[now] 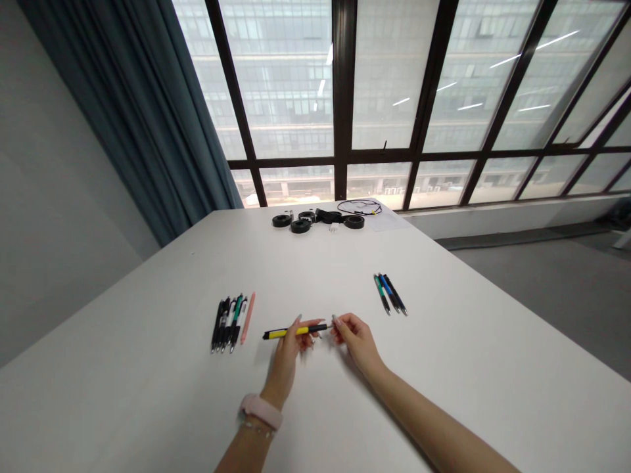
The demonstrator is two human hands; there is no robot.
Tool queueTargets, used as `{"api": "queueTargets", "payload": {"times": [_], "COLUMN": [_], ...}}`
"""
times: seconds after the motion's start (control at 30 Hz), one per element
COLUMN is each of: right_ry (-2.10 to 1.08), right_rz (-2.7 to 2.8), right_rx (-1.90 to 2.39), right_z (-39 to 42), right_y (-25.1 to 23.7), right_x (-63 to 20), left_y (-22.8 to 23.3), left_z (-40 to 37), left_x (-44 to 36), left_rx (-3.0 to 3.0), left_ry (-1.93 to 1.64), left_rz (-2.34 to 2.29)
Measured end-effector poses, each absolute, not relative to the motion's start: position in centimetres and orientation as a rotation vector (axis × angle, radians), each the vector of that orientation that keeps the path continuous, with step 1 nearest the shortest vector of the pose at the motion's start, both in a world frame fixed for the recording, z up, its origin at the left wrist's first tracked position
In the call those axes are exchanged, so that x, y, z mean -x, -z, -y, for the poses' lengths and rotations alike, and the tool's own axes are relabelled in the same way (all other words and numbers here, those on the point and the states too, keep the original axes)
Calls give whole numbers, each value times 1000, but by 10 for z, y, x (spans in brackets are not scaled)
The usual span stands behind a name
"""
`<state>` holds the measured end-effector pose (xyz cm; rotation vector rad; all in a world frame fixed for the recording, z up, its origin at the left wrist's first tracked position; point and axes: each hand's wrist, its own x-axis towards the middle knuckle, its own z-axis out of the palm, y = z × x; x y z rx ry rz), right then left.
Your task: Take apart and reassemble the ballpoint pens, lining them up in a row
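A yellow and black pen (296, 332) lies nearly level across my left hand (290, 348), gripped between thumb and fingers, with its black end pointing right. My right hand (357, 338) is closed in a pinch right at that end. A thin bit shows between the pen and these fingertips, but what they pinch is too small to make out. Left of my hands, several black, white and green pens (227, 325) lie side by side, with a pink pen (248, 318) along their right side. Beyond my right hand is a small group of green, blue and black pens (389, 293).
Several rolls of black tape (300, 226) sit toward the far end of the white table (315, 263). A thin black cable (359, 207) is coiled behind them. Past the table stand windows with dark frames (344, 98) and a blue curtain (133, 98).
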<state>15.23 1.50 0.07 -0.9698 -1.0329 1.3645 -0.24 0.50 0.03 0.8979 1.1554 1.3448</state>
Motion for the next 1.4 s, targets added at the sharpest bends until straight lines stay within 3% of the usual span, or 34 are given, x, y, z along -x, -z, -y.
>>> {"api": "queueTargets", "payload": {"times": [0.6, 0.83, 1.4], "right_ry": [-1340, -1342, -1361], "right_rz": [1070, 1086, 1074], "right_rx": [979, 945, 936], "right_z": [-18, -17, -19], "right_y": [0, 2, 6], "right_x": [-156, -154, -155], "left_y": [1, -4, -1], "left_z": [-15, -6, -6], "left_x": [6, 0, 3], "left_rx": [-933, -1172, -1108], "left_ry": [-1126, -1204, -1245], "left_rz": [-1078, -1187, -1129]}}
